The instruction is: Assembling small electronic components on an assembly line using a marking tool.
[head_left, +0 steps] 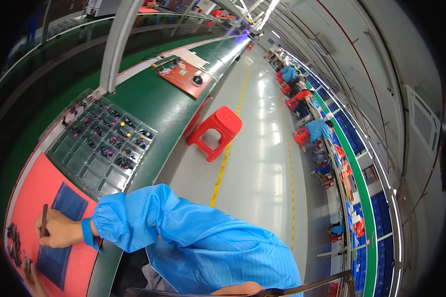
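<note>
My right hand (60, 230), in a blue sleeve with a blue wrist strap (87, 232), is closed round a slim dark tweezers-like tool (44, 218). The tool's upper end stands above the fist; its lower end is hidden. Below lies a dark blue mat (54, 260) on a pink-red sheet (27, 198). At the lower left edge, my left hand (30, 282) pinches a small dark part (27, 258), too small to name. Beside it, several dark small parts with wires (13, 243) lie heaped on the sheet.
A clear compartment tray (79, 163) holding several small wired parts, some glowing, sits beyond the sheet on the green bench (134, 111). Farther along lies an orange board (186, 81). A red stool (218, 131) stands in the aisle. People (317, 129) sit at another line, right.
</note>
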Motion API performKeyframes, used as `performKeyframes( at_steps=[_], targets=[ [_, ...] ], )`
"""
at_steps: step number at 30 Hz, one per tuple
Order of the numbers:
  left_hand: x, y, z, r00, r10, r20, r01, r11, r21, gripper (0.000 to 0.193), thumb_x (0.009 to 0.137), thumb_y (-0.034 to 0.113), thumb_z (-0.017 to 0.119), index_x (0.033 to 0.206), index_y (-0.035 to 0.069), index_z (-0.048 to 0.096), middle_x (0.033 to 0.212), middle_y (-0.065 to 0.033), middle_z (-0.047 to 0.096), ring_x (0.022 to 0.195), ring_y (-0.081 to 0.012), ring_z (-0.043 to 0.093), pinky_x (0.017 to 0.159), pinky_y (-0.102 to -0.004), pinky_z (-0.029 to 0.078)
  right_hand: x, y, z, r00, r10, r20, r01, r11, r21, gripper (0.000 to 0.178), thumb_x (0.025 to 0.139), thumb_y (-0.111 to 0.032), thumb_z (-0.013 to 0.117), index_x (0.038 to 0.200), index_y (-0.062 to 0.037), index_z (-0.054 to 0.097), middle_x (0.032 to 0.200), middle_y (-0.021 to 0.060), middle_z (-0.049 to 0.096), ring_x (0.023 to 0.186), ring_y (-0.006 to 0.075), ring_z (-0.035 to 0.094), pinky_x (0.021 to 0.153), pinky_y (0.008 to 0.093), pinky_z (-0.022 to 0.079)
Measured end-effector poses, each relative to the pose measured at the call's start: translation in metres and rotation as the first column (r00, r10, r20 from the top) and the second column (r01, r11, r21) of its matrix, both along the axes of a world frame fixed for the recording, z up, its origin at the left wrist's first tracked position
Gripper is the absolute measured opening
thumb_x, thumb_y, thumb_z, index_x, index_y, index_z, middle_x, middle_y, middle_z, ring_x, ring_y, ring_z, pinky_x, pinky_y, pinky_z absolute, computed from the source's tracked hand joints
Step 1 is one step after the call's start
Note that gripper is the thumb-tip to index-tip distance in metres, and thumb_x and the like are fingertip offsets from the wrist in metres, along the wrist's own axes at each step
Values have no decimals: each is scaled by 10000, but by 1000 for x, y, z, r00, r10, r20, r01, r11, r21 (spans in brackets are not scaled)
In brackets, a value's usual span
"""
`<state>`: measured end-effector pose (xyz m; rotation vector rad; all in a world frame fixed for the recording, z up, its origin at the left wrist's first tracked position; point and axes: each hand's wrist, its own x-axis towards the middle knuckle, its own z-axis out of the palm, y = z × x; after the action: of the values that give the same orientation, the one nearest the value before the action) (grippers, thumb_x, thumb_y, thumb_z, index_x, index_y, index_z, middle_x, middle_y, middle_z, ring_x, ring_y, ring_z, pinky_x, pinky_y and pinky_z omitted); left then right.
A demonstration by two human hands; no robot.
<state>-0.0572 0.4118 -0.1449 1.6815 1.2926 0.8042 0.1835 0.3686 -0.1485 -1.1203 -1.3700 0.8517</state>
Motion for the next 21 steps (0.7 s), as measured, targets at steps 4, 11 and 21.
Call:
performKeyframes(
  at_steps=[4,11,21],
  targets=[
    [-19,31,-48,995,-97,13,97,995,10,310,891,67,543,1177,-44,499,1144,-129,546,1051,-193,530,926,-292,413,9,-1,-7,1000,6,-16,-6,1000,9,93,638,-20,667,641,-10,575,652,104,602,632,226,608,565,332,468],
    [-29,31,-60,988,-104,116,105,995,1,311,908,102,533,1192,-18,489,1146,-90,532,1063,-166,514,946,-281,384,16,-8,-1,999,0,45,0,1000,-10,105,663,-27,670,668,-3,568,658,107,597,629,224,601,560,330,460],
    [38,-15,11,990,35,136,-33,999,-16,258,825,85,639,1060,-8,584,1003,-85,626,960,-164,593,844,-271,461,29,-7,6,994,70,87,-62,994,-86,113,799,-130,657,778,-22,629,699,46,620,660,99,557,595,264,458]
  ],
)
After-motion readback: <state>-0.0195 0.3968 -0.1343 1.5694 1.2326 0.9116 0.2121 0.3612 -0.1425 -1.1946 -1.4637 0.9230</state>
